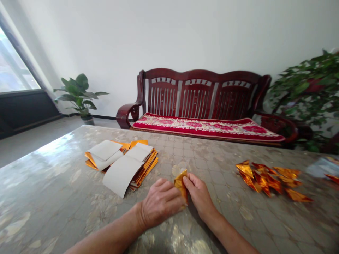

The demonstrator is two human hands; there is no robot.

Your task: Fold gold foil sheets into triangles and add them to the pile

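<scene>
Between my two hands, just above the table, is a piece of gold foil paper (180,181), partly folded into a narrow shape. My left hand (164,201) is closed at its lower left side, slightly blurred, with the fingertips hidden behind the knuckles. On the other side my right hand (198,192) pinches the paper's edge between thumb and fingers. A stack of foil sheets (123,171), white backs up with gold edges showing, lies left of my hands. Off to the right sits a loose pile of folded gold foil pieces (265,178).
The patterned table (79,211) has a shiny cover. A clear plastic bag (321,166) lies at its right edge. Beyond stands a dark red wooden bench (196,93) with a red floral cushion (206,126). Potted plants (81,93) stand at both sides.
</scene>
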